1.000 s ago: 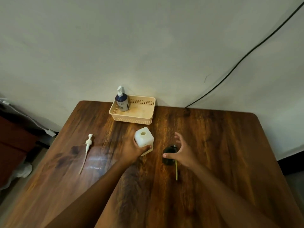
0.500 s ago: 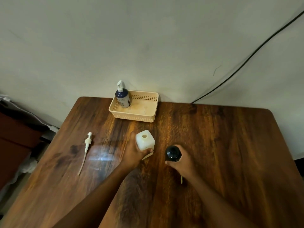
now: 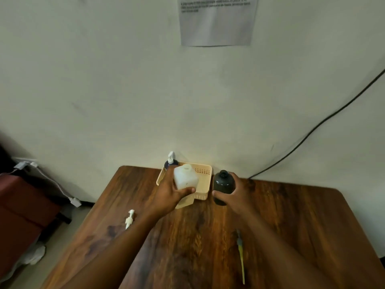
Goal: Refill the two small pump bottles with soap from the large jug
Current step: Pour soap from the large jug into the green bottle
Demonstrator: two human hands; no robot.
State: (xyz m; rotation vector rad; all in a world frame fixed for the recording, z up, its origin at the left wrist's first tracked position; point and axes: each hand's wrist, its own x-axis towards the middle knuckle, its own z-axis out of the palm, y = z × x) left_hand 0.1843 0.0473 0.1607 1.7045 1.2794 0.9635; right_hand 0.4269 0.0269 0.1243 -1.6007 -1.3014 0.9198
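My left hand (image 3: pixel 168 195) grips a white square jug (image 3: pixel 185 178) with an open neck, lifted above the table in front of the basket. My right hand (image 3: pixel 237 192) grips a dark round bottle (image 3: pixel 223 185), its neck open and without a pump, held up beside the jug. A second dark bottle with a white pump (image 3: pixel 171 161) stands in the beige basket (image 3: pixel 205 174), mostly hidden behind the jug. A white pump head (image 3: pixel 129 219) lies on the table at the left. A pump with a yellow-green tube (image 3: pixel 241 257) lies on the table at the right.
The wooden table (image 3: pixel 198 247) stands against a pale wall. A black cable (image 3: pixel 312 132) runs down the wall at the right. White cables and a plug (image 3: pixel 75 202) hang left of the table. A paper sheet (image 3: pixel 216 19) is stuck on the wall.
Both hands have lifted their containers off the table and carried them up toward the basket. The pump with the tube now lies apart from the dark bottle. The camera tilted upward.
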